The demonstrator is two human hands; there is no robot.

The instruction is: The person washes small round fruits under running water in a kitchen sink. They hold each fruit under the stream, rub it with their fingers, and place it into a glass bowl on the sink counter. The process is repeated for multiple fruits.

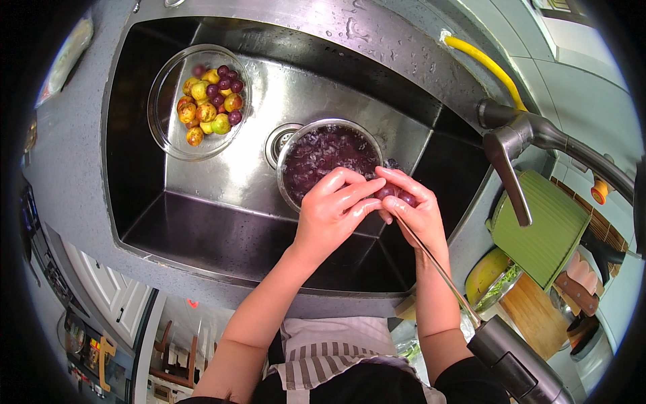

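Observation:
My right hand (416, 204) holds a few dark red grapes (389, 191) over the right rim of a round metal bowl (280, 178). From the left, the thumb and index finger of my left hand (335, 202) pinch at one of these grapes. Both hands are wet. A thin stream of water (429, 252) runs from the faucet's spray head (520, 361) to my right hand. Bubbly water fills the metal bowl, and the dark fruit in it is hard to make out. A glass bowl (157, 136) farther left holds yellow-red plums (206, 112) and several grapes (218, 100), one blurred.
Both bowls stand in a steel sink (262, 187), the metal one beside the drain (280, 144). A faucet lever (509, 177) juts over the right edge. Beyond it are a green ribbed rack (540, 227), a cutting board (535, 315) and a knife handle (578, 293).

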